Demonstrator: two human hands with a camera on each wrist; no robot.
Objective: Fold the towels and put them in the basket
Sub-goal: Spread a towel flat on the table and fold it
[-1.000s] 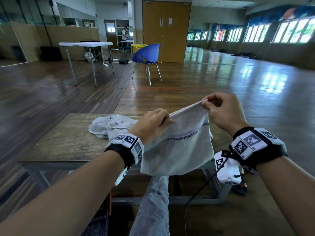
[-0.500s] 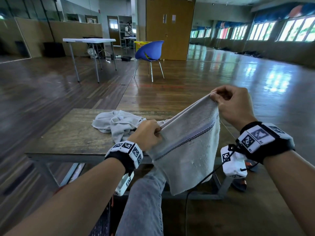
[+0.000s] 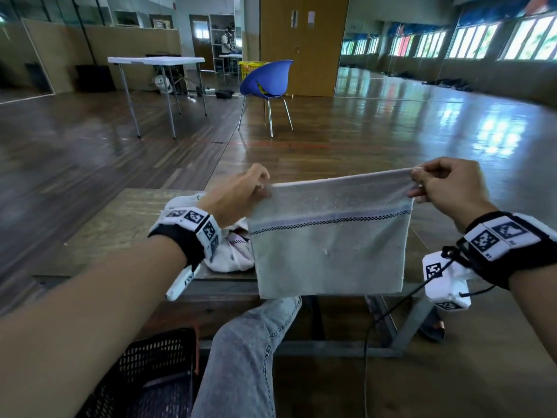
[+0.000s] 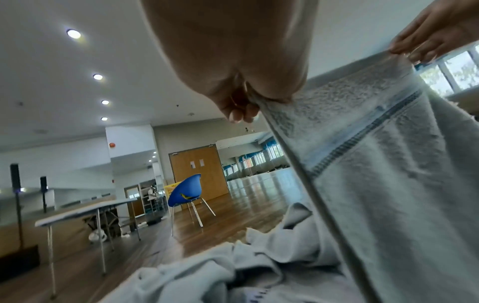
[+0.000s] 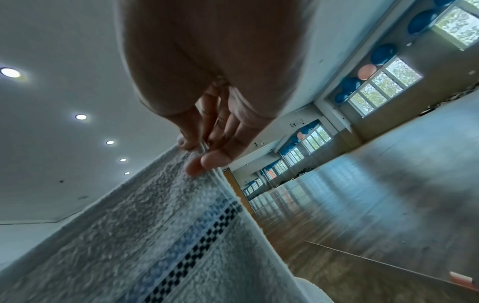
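Observation:
A grey towel (image 3: 330,236) with a blue stripe and a black checked line hangs stretched flat in the air above the near edge of the wooden table (image 3: 120,218). My left hand (image 3: 241,191) pinches its top left corner and my right hand (image 3: 443,188) pinches its top right corner. The wrist views show the same towel (image 4: 376,164) (image 5: 145,235) held at its top edge by the left hand (image 4: 246,104) and the right hand (image 5: 204,151). A second, crumpled towel (image 3: 229,254) lies on the table behind my left wrist. A black mesh basket (image 3: 150,369) stands on the floor at lower left.
My leg in jeans (image 3: 250,351) stretches under the table. A cable (image 3: 388,312) hangs from my right wrist. Further off on the wooden floor stand a blue chair (image 3: 268,79), a white folding table (image 3: 156,60) and a yellow basket (image 3: 250,67).
Both hands have moved apart and levelled, so the towel, which hung slanted and slack, now stretches flat and square. The right hand moved right, and the left hand rose.

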